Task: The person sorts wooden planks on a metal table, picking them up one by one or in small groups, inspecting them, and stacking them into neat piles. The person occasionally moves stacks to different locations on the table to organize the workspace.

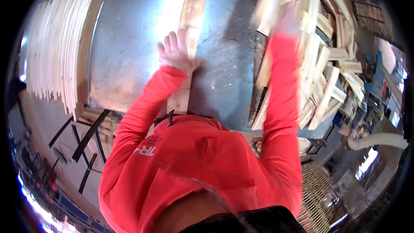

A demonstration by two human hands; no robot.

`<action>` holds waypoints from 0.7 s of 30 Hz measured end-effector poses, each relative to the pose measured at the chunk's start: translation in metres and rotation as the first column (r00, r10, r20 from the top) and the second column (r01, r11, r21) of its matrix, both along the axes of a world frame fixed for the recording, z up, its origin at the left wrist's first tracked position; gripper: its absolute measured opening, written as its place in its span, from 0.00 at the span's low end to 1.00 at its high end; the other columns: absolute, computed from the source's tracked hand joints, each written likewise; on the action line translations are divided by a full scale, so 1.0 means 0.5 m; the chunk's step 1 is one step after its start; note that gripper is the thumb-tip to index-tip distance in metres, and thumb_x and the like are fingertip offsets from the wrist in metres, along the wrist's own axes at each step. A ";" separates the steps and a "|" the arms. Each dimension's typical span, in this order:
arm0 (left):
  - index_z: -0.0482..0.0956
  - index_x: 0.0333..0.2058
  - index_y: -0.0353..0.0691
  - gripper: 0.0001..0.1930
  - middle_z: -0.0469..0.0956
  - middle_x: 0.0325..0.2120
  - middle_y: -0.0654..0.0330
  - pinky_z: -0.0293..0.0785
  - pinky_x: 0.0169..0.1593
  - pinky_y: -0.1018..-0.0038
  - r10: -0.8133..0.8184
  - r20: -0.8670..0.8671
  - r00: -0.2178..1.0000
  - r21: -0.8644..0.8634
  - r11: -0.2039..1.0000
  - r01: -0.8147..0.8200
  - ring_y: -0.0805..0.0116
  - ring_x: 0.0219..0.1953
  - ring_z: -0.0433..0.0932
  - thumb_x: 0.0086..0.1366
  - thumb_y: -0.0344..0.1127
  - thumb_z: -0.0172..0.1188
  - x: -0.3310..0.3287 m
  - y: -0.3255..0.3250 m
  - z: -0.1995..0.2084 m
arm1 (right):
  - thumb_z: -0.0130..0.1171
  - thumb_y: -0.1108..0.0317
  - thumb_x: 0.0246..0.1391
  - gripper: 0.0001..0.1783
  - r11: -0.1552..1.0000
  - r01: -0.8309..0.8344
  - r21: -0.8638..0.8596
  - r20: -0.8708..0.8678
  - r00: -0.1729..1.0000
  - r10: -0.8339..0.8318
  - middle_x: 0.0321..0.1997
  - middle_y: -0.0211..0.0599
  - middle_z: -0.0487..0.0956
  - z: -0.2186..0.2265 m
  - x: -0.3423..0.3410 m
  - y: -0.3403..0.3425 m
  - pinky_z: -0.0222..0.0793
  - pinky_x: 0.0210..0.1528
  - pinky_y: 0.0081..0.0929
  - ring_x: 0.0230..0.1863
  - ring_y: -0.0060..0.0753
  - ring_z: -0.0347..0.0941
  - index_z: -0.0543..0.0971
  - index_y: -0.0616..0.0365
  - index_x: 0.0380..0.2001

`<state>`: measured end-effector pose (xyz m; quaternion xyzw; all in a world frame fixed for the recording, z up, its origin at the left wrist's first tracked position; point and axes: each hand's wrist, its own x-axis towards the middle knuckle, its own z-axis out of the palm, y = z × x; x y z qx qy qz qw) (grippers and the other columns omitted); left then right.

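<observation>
A flat wooden board (pixel 194 13) lies lengthwise on the blue-grey metal tabletop in front of me, its near end close to my body. My left hand (pixel 174 51) rests flat across the board's left edge, fingers spread, thumb toward the right. Farther off to the right, my right hand (pixel 288 21) is at the edge of another pale wooden board (pixel 271 6), above the pile of boards. Both that hand and that board are smeared by motion; they appear to move together, with the hand closed on the board. Its separate fingers do not show.
A neat stack of thin wooden strips (pixel 56 47) stands along the left side of the metal tabletop (pixel 125 39). Loose boards (pixel 323 64) lie in a jumbled pile on the right. Black metal bars (pixel 90 136) stick out at the lower left. A pale hose (pixel 377 141) curves at far right.
</observation>
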<state>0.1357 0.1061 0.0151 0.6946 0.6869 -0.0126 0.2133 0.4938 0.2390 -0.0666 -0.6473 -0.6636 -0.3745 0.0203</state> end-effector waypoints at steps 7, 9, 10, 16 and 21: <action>0.46 0.68 0.43 0.58 0.46 0.66 0.38 0.55 0.63 0.52 0.110 -0.043 0.993 -0.038 0.993 -0.112 0.41 0.65 0.54 0.44 0.56 0.70 0.007 -0.195 -0.202 | 0.57 0.49 0.55 0.28 0.885 -0.164 -0.437 -0.900 0.072 -0.431 0.45 0.46 0.75 0.146 -0.091 -0.079 0.66 0.50 0.33 0.46 0.40 0.70 0.71 0.65 0.45; 0.45 0.68 0.43 0.58 0.47 0.66 0.39 0.61 0.61 0.56 0.164 -0.090 0.982 -0.031 0.985 -0.168 0.42 0.64 0.57 0.42 0.52 0.71 0.008 -0.156 -0.173 | 0.63 0.42 0.51 0.45 0.854 -0.301 -0.424 -0.863 -0.152 -0.482 0.63 0.53 0.69 0.019 -0.157 -0.290 0.58 0.66 0.34 0.66 0.44 0.63 0.66 0.66 0.60; 0.44 0.68 0.42 0.55 0.58 0.62 0.38 0.66 0.58 0.54 0.221 -0.012 0.975 -0.040 0.974 -0.221 0.41 0.60 0.64 0.46 0.46 0.68 0.007 -0.126 -0.128 | 0.64 0.40 0.50 0.47 0.824 -0.389 -0.412 -0.819 -0.239 -0.522 0.65 0.53 0.67 0.008 -0.223 -0.387 0.57 0.66 0.35 0.66 0.45 0.62 0.64 0.64 0.63; 0.62 0.60 0.33 0.42 0.76 0.45 0.46 0.77 0.48 0.62 0.515 0.807 -0.288 -0.445 0.852 0.275 0.53 0.46 0.78 0.45 0.35 0.68 0.016 -0.040 -0.206 | 0.57 0.57 0.60 0.31 0.793 -0.587 -0.165 -0.550 -0.612 -0.568 0.55 0.39 0.74 0.086 -0.373 -0.565 0.64 0.56 0.28 0.52 0.27 0.69 0.66 0.62 0.62; 0.69 0.54 0.33 0.31 0.78 0.44 0.48 0.76 0.52 0.59 0.710 0.544 -0.447 -0.643 0.695 0.322 0.52 0.45 0.78 0.50 0.31 0.66 0.075 -0.073 -0.115 | 0.56 0.63 0.59 0.30 0.817 -0.503 -0.283 -0.680 -0.495 -0.541 0.50 0.37 0.77 0.147 -0.341 -0.601 0.70 0.51 0.27 0.46 0.28 0.74 0.65 0.64 0.62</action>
